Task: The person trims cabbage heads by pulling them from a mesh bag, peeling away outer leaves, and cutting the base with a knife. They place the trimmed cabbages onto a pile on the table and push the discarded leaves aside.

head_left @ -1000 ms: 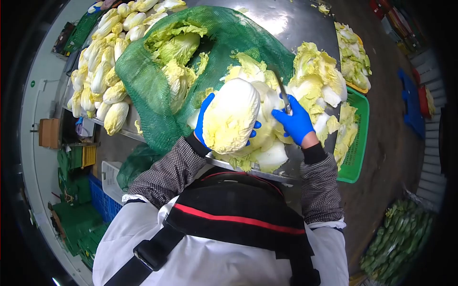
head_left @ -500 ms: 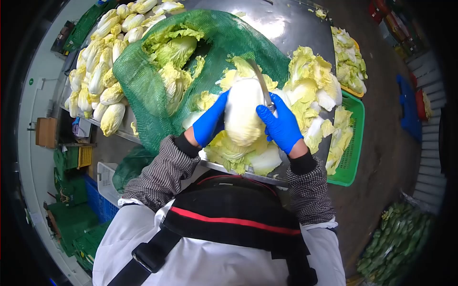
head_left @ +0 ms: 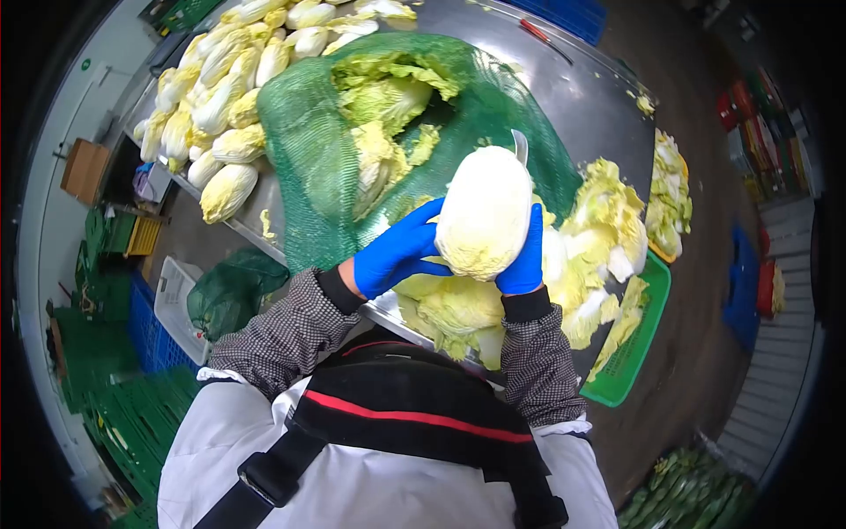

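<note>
Between my two blue-gloved hands is a pale, trimmed Chinese cabbage (head_left: 484,213). My left hand (head_left: 398,250) grips its left side with the fingers against it. On the other side, my right hand (head_left: 526,257) presses against the cabbage, its fingers partly hidden behind it. A curved knife blade (head_left: 520,147) sticks up past the cabbage's upper right edge; its handle is hidden at my right hand. Loose outer leaves (head_left: 458,309) lie beneath. A green mesh bag (head_left: 308,159) with untrimmed cabbages (head_left: 385,103) inside lies open beyond my left hand.
Trimmed cabbages (head_left: 216,106) are piled at the table's left. More leaves (head_left: 608,220) lie right, beside a green crate (head_left: 641,339). A red-handled tool (head_left: 545,40) rests on the metal table (head_left: 595,97) at the far side. A white crate (head_left: 169,304) stands lower left.
The cabbage has been lifted and turned, and my right hand has moved round to its side. The view has shifted, bringing the red-handled tool into sight.
</note>
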Motion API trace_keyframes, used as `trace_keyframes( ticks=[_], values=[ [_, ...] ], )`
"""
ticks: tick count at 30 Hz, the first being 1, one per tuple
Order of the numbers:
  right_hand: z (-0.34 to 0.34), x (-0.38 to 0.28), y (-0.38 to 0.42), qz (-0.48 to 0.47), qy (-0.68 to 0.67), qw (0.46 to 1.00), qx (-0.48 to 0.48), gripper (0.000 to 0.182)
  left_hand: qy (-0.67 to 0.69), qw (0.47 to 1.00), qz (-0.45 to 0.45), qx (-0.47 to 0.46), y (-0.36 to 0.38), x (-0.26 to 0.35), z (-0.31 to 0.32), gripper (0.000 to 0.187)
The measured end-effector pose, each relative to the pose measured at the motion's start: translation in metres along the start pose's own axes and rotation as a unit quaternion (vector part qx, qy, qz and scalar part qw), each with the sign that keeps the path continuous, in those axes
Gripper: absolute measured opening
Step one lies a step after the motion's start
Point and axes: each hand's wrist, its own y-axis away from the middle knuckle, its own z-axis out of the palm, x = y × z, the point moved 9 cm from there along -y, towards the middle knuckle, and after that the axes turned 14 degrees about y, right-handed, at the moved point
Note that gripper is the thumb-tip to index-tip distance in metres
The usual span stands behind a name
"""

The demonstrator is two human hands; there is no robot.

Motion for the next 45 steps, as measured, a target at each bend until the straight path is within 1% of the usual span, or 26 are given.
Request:
trace_keyframes(
  ticks=[1,2,5,8,11,12,13,14,15,16,17,18,19,20,22,23,24,25,26,28,32,35,37,40,44,45],
  values=[
    [0.006,0.003,-0.007,0.005,0.051,0.998,0.019,0.067,0.007,0.999,0.04,-0.012,0.0,0.01,-0.003,0.08],
    [0.013,0.005,-0.016,0.009,0.052,0.998,0.014,0.067,0.013,0.996,0.08,-0.025,0.001,0.02,-0.006,0.08],
    [0.037,0.011,-0.04,0.009,0.091,0.995,-0.033,0.067,0.011,0.996,0.087,-0.025,0.006,0.041,-0.017,0.081],
    [0.053,0.016,-0.056,0.02,0.104,0.994,-0.033,0.066,0.021,0.995,0.091,-0.015,0.009,0.056,-0.032,0.082],
    [0.063,0.02,-0.069,0.012,0.101,0.994,-0.046,0.062,0.057,0.994,0.096,-0.012,0.01,0.067,-0.045,0.078],
    [0.066,0.021,-0.073,0.013,0.1,0.994,-0.044,0.062,0.11,0.989,0.095,-0.003,0.007,0.068,-0.053,0.075],
    [0.067,0.018,-0.077,-0.012,0.14,0.99,-0.031,0.059,0.162,0.982,0.094,0.006,0.005,0.069,-0.062,0.072],
    [0.068,0.015,-0.08,-0.036,0.18,0.983,-0.017,0.057,0.163,0.982,0.092,0.007,0.002,0.068,-0.068,0.072],
    [0.07,0.013,-0.08,-0.034,0.179,0.983,-0.016,0.057,0.185,0.978,0.091,0.011,-0.001,0.067,-0.076,0.069],
    [0.065,0.012,-0.081,0.008,0.312,0.95,0.021,0.058,0.206,0.974,0.092,0.015,-0.003,0.067,-0.082,0.067],
    [0.059,0.008,-0.079,0.049,0.436,0.896,0.059,0.058,0.206,0.974,0.09,0.015,-0.004,0.069,-0.085,0.067],
    [0.064,0.0,-0.075,0.049,0.434,0.897,0.064,0.058,0.145,0.981,0.125,0.021,-0.003,0.077,-0.089,0.067],
    [0.072,-0.013,-0.069,0.032,0.508,0.859,0.065,0.059,0.086,0.983,0.16,0.025,-0.002,0.083,-0.091,0.067],
    [0.076,-0.021,-0.065,0.014,0.579,0.812,0.066,0.06,0.087,0.984,0.154,0.021,-0.005,0.082,-0.095,0.067],
    [0.068,-0.016,-0.059,0.02,0.589,0.804,0.079,0.058,-0.029,0.978,0.193,0.069,-0.005,0.086,-0.108,0.069],
    [0.068,-0.017,-0.059,-0.005,0.608,0.791,0.071,0.058,-0.03,0.979,0.19,0.065,-0.006,0.085,-0.107,0.069],
    [0.071,-0.019,-0.058,-0.031,0.626,0.777,0.061,0.059,-0.085,0.97,0.206,0.099,-0.004,0.088,-0.108,0.069],
    [0.071,-0.018,-0.056,-0.02,0.604,0.795,0.054,0.063,-0.139,0.956,0.22,0.133,-0.002,0.091,-0.11,0.069],
    [0.066,-0.017,-0.054,-0.02,0.604,0.795,0.058,0.063,-0.139,0.957,0.218,0.13,-0.003,0.089,-0.109,0.069],
    [0.058,-0.017,-0.05,-0.033,0.642,0.763,0.072,0.067,-0.202,0.944,0.217,0.144,-0.003,0.087,-0.108,0.076],
    [0.064,-0.027,-0.036,-0.037,0.65,0.755,0.074,0.069,-0.191,0.944,0.23,0.138,-0.004,0.077,-0.097,0.08],
    [0.062,-0.028,-0.025,-0.023,0.683,0.727,0.069,0.069,-0.212,0.931,0.263,0.138,-0.005,0.072,-0.089,0.08],
    [0.052,-0.027,-0.018,-0.026,0.689,0.719,0.085,0.068,-0.27,0.914,0.278,0.119,-0.006,0.071,-0.075,0.078],
    [0.044,-0.033,-0.002,-0.058,0.654,0.745,0.114,0.066,-0.32,0.897,0.279,0.127,-0.007,0.065,-0.056,0.077],
    [0.03,-0.042,0.02,-0.028,0.645,0.751,0.137,0.065,-0.334,0.896,0.26,0.135,-0.011,0.053,-0.036,0.073],
    [0.025,-0.045,0.024,-0.045,0.651,0.746,0.135,0.063,-0.29,0.923,0.23,0.106,-0.016,0.047,-0.034,0.07]
  ],
)
